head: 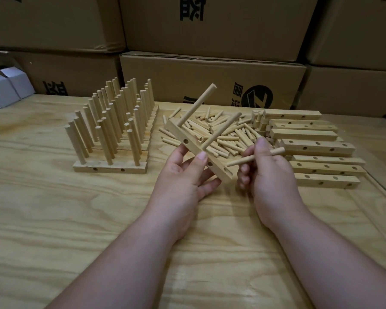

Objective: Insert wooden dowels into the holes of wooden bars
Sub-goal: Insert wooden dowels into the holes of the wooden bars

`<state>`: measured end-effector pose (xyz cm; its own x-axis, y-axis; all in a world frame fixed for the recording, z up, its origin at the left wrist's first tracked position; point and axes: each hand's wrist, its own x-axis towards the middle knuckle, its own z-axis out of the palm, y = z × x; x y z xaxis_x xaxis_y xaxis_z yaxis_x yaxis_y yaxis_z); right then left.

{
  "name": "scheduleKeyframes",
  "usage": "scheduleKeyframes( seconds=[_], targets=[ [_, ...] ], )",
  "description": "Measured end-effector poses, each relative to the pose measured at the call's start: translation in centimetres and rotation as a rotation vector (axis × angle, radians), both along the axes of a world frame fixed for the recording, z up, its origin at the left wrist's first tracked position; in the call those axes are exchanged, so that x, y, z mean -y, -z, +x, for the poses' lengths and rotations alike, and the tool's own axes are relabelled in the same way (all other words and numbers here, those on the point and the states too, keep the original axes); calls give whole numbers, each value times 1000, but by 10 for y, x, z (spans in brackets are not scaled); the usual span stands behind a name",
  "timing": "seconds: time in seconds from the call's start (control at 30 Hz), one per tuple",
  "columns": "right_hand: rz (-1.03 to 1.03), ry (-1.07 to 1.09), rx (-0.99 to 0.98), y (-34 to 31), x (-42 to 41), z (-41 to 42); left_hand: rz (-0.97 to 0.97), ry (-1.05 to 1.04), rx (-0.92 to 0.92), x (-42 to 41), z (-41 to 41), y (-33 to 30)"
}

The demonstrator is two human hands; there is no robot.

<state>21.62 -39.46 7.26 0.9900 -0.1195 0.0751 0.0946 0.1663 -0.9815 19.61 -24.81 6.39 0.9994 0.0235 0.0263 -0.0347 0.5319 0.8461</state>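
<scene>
a wooden bar (198,150) is held above the table by the left hand (183,175), its thumb pressed on the bar's upper face and its fingers curled loosely beneath. the bar's long axis runs from about ten o'clock down to four o'clock, and it is tilted so that a side face with round holes is shown. two dowels are already seated in it: the far dowel (197,105) and the near dowel (222,130), both pointing toward one o'clock, parallel to each other and square to the bar. a free hole is seen near the bar's four o'clock end.

a loose dowel (255,156) is pinched by the right hand (267,175) between thumb and curled fingers, its long axis lying from eight o'clock to two o'clock, its lower tip just beside the bar's near end; whether it touches cannot be told.

all pieces are of pale, smooth, unfinished wood; the dowels are plain round rods with flat ends, the bars square in section.

at twelve o'clock from the hands a heap of dowels (227,134) is spread on the plywood table (54,219), whose grain is wavy. at two o'clock drilled empty bars (316,148) are laid side by side. at ten o'clock finished bars (110,128) are ranked together, their dowels standing upright. brown cardboard boxes (210,79) are stacked behind, with small white boxes (7,85) at the far left.
</scene>
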Motion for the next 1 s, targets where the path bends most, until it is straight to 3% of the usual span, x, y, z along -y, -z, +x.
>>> scheduleKeyframes(
  seconds=[0.6, 0.77, 1.0],
  targets=[
    [-273, -38, 57, -1, -1, -4, 48, -73, -4, -1, 0, 3],
    [-328, -69, 107, -1, -5, -9, 15, -73, 4, 1, -2, 1],
    [-568, -70, 153, 2, -6, -10, -107, -156, -6, 0, -2, -3]
  ],
)
